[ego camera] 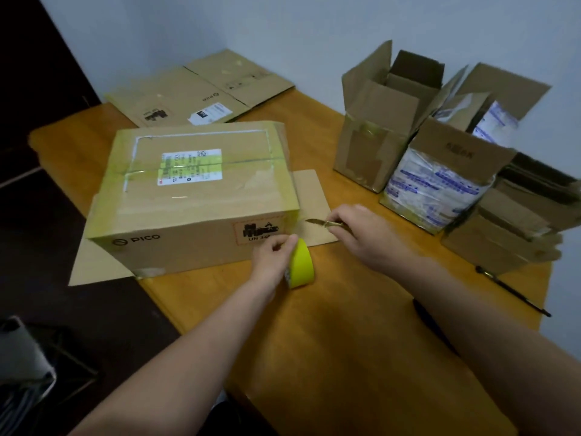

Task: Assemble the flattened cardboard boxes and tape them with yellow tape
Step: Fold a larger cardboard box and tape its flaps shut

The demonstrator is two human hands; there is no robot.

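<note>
At the near right corner of the taped box (191, 196), centre table (330, 325), the left hand (272, 262) pinches the yellow tape roll (301, 264) while the right hand (361, 234) clamps a small blade (317, 222). Light, stiff cardboard, likely best gripped by its edges. One roll, one flattened box (201, 89) behind, two open boxes (386, 121) right.

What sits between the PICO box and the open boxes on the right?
In the head view, a cardboard flap lies flat on the table beside the PICO box; past it, bare tabletop reaches the open boxes.
</note>
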